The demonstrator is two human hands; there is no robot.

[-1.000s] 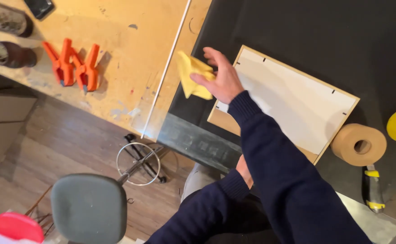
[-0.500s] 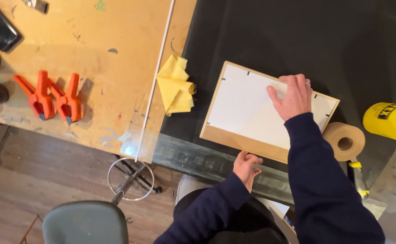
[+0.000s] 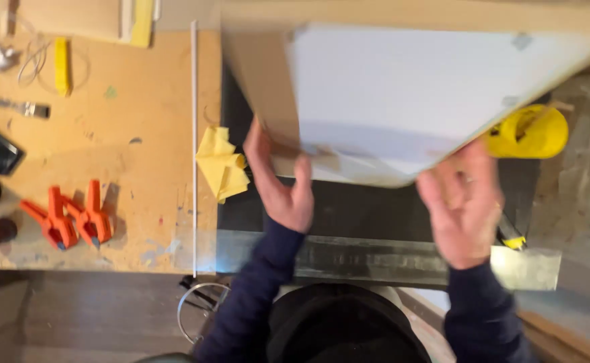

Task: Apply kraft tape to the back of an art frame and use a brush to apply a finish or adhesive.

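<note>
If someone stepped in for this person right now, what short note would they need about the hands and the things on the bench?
Left hand: grips the near left edge of the board, thumb on its white face.
Right hand: holds the near right edge from below, fingers spread.
Board: a flat wooden-edged panel with a white face, lifted off the black mat and tilted toward the camera; blurred.
Nearby: yellow cloth crumpled at the mat's left edge, orange clamps on the wooden bench, a yellow object at the right.
Done: board lifted clear.
Left: board not yet set down.

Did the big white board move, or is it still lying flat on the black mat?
Yes. The white board was lying on the black mat beside the yellow cloth; now the left hand and right hand hold it up off the mat.
</note>
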